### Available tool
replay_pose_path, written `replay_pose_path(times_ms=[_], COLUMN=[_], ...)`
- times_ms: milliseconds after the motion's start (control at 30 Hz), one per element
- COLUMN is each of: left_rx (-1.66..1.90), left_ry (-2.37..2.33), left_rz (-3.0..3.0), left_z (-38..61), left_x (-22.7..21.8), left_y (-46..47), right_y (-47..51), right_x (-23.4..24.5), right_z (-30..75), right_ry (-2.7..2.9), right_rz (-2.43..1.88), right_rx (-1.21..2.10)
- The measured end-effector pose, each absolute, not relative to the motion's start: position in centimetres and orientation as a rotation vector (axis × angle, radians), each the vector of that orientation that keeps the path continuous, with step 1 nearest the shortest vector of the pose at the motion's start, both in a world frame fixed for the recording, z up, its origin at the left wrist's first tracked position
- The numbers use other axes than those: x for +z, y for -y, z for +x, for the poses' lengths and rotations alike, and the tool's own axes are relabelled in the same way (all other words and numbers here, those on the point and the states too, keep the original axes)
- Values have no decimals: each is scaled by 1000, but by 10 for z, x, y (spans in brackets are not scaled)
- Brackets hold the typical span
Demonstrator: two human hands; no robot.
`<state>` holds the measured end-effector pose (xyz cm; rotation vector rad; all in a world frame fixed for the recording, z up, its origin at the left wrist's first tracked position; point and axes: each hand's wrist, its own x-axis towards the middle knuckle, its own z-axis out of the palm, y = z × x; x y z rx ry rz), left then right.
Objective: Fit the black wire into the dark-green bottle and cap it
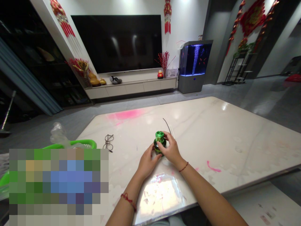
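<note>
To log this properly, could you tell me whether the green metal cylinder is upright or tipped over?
Upright: the green metal cylinder stands top-up above a dark base, held by the right hand and left hand.

Wall ahead of us: white, with a black wall-mounted TV point(116, 44) and red hanging knot ornaments point(167, 18).
Floor: grey tile point(277, 97), glossy.
Furniture: low white TV cabinet point(131, 89), lit aquarium point(194, 66), black metal plant shelf point(236, 69), dark glass-front cabinet point(39, 62).
Window side: grey-blue curtain point(25, 81), our left.
Light: overhead spots wash the wall; aquarium glows blue.
</note>
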<state>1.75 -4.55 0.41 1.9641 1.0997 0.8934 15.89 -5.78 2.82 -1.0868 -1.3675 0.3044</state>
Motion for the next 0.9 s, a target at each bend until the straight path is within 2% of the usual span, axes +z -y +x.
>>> replay_pose_path(times_ms=[900], left_rx=[842], left_ry=[-1129], left_rz=[1908], left_z=[14], left_x=[12], left_y=[53], right_y=[58], right_x=[29], right_z=[163], right_ry=[1370], right_rz=[-1026], right_rx=[414])
